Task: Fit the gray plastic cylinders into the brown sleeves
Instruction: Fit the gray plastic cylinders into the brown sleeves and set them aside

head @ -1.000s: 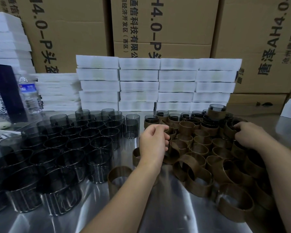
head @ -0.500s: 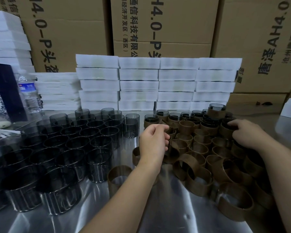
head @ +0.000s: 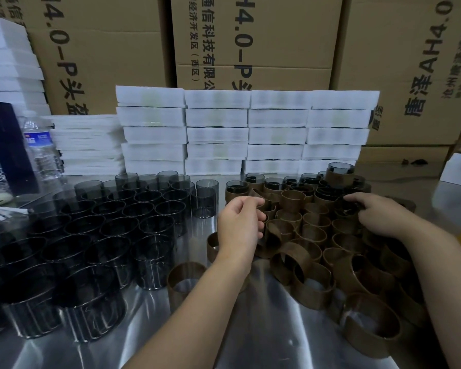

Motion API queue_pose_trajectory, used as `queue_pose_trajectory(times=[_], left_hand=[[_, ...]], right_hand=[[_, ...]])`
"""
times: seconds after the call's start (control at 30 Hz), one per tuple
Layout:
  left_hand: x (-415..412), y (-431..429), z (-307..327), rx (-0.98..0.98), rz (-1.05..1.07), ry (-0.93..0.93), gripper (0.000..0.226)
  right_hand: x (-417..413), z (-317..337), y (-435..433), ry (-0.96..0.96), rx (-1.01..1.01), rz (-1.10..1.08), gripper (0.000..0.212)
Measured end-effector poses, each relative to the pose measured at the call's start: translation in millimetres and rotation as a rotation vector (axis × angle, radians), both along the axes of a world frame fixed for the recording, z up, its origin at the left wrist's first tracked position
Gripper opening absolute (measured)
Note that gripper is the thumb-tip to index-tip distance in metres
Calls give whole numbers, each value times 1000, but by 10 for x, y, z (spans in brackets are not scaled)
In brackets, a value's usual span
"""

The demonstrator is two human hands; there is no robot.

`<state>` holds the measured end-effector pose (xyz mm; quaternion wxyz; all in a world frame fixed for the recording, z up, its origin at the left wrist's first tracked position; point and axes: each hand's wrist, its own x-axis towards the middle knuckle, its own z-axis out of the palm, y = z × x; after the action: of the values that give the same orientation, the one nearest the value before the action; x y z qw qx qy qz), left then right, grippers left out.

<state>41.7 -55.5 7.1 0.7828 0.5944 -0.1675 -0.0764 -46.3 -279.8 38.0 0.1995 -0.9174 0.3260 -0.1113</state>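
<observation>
Gray cylinders [head: 123, 222] stand grouped at the left of the frame. Brown sleeves [head: 317, 251] are piled at the right. The left hand [head: 237, 227], fingers curled, is at the pile's left edge. The right hand [head: 378, 214] rests on the pile's upper part. Whether either hand grasps anything cannot be told.

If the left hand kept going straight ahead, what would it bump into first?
Probably the brown sleeves piled right in front of the left hand. Its curled fingers look almost at the nearest one, though depth is hard to judge.
</observation>
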Motion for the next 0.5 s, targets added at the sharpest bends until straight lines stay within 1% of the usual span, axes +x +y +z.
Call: queue_pose_trajectory(times=[0.13,0.23,0.33,0.43,0.5], left_hand=[[0,2,-1,-2,-2,0,19],[-3,6,1,16,-7,3,19],[4,6,-7,14,-11,2,19],[5,9,-5,20,-11,-16,19],[17,6,6,8,-11,-28,20]], right_hand=[[10,-24,-46,54,-54,-57,52],[12,-33,-41,80,-46,-53,48],[-5,3,3,5,-76,-41,44],[-17,102,123,-124,-178,-12,40],[8,200,304,-194,-256,61,36]])
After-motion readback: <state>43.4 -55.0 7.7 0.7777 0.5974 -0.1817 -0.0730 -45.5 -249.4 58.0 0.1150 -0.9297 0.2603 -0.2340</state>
